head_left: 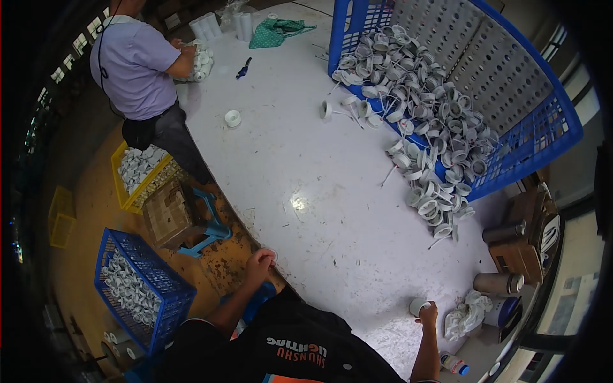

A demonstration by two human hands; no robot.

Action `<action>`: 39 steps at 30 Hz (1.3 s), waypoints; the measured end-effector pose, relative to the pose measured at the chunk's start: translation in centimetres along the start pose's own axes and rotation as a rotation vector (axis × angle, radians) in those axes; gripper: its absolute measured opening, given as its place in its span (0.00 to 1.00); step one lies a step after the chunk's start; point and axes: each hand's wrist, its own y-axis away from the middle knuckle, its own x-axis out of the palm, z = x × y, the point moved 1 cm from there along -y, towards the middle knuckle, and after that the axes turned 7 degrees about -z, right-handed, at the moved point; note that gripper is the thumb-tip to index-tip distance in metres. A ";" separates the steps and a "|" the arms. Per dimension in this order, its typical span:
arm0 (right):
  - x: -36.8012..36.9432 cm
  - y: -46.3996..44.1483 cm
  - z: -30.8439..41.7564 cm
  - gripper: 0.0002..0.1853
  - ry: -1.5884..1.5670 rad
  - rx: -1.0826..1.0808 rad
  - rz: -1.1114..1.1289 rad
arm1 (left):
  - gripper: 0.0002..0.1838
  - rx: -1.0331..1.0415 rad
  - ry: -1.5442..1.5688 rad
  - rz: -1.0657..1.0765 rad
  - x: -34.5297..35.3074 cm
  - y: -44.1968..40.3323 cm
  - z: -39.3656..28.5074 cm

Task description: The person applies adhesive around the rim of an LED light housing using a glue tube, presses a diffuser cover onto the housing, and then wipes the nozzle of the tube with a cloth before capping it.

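Note:
My left hand (258, 264) is at the table's near-left edge, its fingers closed on a small white round piece (274, 256), mostly hidden by them. Far to the right, my right hand (429, 313) grips a white, short round lamp housing (417, 307) at the tabletop. Many similar white ring-shaped lamp housings (440, 127) with thin wires spill from a tipped blue plastic crate (536, 153) onto the white table (287, 166). A single white round housing (232, 119) stands alone near the table's left side.
A co-worker (137, 64) stands at the far left, hands at a bag of white parts (202, 62). Left on the floor are a yellow crate (121, 185), cardboard box (167, 214) and blue crate (159, 281). A flask (498, 283) and crumpled white bag (468, 316) lie right.

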 end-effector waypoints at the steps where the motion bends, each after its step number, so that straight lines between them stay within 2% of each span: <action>1: -0.4 0.5 0.7 0.17 -0.013 0.039 0.022 | 0.07 -0.005 0.002 0.000 -0.8 -0.2 -0.4; 3: -1.1 1.1 1.7 0.18 -0.025 0.077 0.038 | 0.07 -0.111 0.039 -0.092 -2.3 -0.5 -1.2; 6: -2.0 1.0 1.6 0.19 -0.116 0.205 0.111 | 0.07 -0.106 0.061 -0.156 -4.4 -1.1 1.1; 10: -2.8 2.7 3.6 0.21 -0.019 0.122 0.055 | 0.08 -0.058 -0.047 -0.176 -7.4 -0.2 5.5; 12: -2.1 1.3 1.6 0.22 -0.008 0.068 0.011 | 0.07 -0.164 -0.139 -0.167 -8.3 1.0 7.6; 15: -2.4 1.6 2.3 0.25 0.005 0.005 -0.075 | 0.07 -0.180 -0.106 -0.214 -10.0 3.7 15.1; 17: -2.5 1.5 1.9 0.28 0.007 -0.077 -0.050 | 0.08 0.001 -0.259 -0.193 -11.5 5.2 21.4; 18: -2.7 1.3 1.7 0.30 0.008 -0.118 -0.032 | 0.08 -0.002 -0.265 -0.197 -10.9 6.9 20.9; 20: -2.8 0.9 1.2 0.30 -0.024 -0.151 -0.006 | 0.09 -0.171 -0.254 -0.217 -9.3 10.8 19.0; 23: -3.0 0.2 0.3 0.33 -0.043 -0.220 0.034 | 0.09 -0.184 -0.248 -0.221 -6.7 15.4 18.0; 26: -3.9 0.5 -0.4 0.33 -0.240 -0.501 -0.043 | 0.09 -0.083 -0.398 -0.201 -5.9 19.3 19.3; 29: -6.9 5.3 4.9 0.31 -0.248 -0.806 -0.358 | 0.09 -0.095 -0.405 -0.223 -6.1 22.7 21.8; 31: -7.0 9.1 8.4 0.28 -0.307 -0.892 -0.377 | 0.09 -0.090 -0.460 -0.188 -7.1 25.6 24.7; 33: -4.1 11.6 9.5 0.23 -0.359 -0.950 -0.175 | 0.13 -0.135 -0.682 -0.164 -7.2 26.7 26.4; 37: 5.4 13.6 9.2 0.24 -0.113 -1.098 0.199 | 0.17 -0.175 -0.829 -0.014 -3.9 25.3 27.3; 38: 7.4 13.5 8.3 0.25 -0.049 -1.126 0.247 | 0.20 -0.178 -0.915 0.144 -3.4 24.4 29.3; 39: 8.9 13.2 7.7 0.25 0.016 -1.155 0.298 | 0.20 -0.190 -0.908 0.162 -2.6 23.7 30.3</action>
